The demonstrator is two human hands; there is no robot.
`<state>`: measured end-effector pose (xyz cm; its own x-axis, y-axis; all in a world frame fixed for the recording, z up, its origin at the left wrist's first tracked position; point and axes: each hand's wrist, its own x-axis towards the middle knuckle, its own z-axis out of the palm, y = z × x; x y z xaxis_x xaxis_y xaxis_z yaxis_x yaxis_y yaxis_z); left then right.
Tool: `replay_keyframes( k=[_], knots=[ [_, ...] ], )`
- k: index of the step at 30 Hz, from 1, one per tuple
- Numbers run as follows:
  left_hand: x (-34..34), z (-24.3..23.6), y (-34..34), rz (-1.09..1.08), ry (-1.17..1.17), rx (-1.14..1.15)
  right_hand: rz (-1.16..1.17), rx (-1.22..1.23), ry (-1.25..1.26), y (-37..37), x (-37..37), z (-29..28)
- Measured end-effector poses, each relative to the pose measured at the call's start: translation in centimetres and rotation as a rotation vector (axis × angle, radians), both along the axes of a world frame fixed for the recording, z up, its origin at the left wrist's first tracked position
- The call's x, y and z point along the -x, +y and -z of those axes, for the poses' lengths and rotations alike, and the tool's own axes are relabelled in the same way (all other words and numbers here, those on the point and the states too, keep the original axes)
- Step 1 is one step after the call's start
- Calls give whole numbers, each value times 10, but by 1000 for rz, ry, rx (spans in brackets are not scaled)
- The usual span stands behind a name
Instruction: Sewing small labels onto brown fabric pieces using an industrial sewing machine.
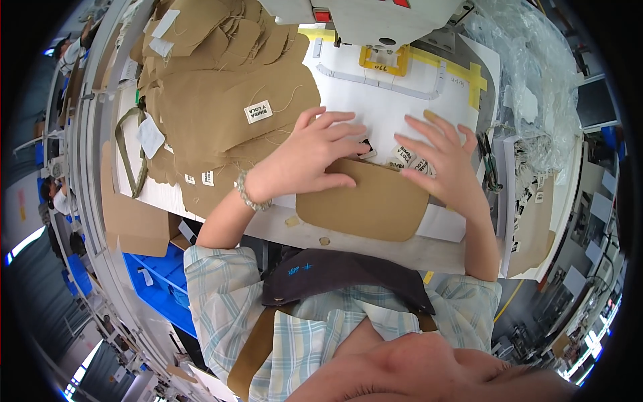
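Observation:
A tan fabric panel [365,208] with rounded lower corners lies in front of me at the near edge of the work table. Over its upper left part is my left hand [318,151], fingers stretched and apart, thumb at the panel; I cannot tell whether it touches. My right hand [445,157] spreads its fingers by the panel's upper right corner, beside a small heap of white woven labels [408,161]. A dark label [366,149] shows partly beneath my left fingertips. Neither hand grips anything visible.
A sewing machine head [382,20] with a yellow frame [385,61] stands beyond my hands. Stacked tan fabric pieces [201,100], one bearing a white label [258,112], cover the left. Clear plastic wrap [529,80] and dark-handled snips [491,161] lie right; a blue crate [157,278] sits lower left.

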<state>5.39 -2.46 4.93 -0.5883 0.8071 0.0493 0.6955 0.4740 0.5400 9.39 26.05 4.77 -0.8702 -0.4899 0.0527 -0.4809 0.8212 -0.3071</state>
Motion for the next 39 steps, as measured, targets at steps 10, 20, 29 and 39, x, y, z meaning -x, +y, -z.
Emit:
replay_keyframes(
  k=[10,20,29,39],
  knots=[
    [-33,-12,-7,-76,-22,-169,-204,272,-147,-14,-30,-13],
    [-60,1,-45,-322,-137,-145,-188,179,-72,-4,-67,-6],
    [-68,8,-49,-171,-129,-178,-120,194,-19,-2,-90,4],
    [-26,-2,-34,-320,-53,-233,194,472,-236,-1,-45,-1]
  ],
)
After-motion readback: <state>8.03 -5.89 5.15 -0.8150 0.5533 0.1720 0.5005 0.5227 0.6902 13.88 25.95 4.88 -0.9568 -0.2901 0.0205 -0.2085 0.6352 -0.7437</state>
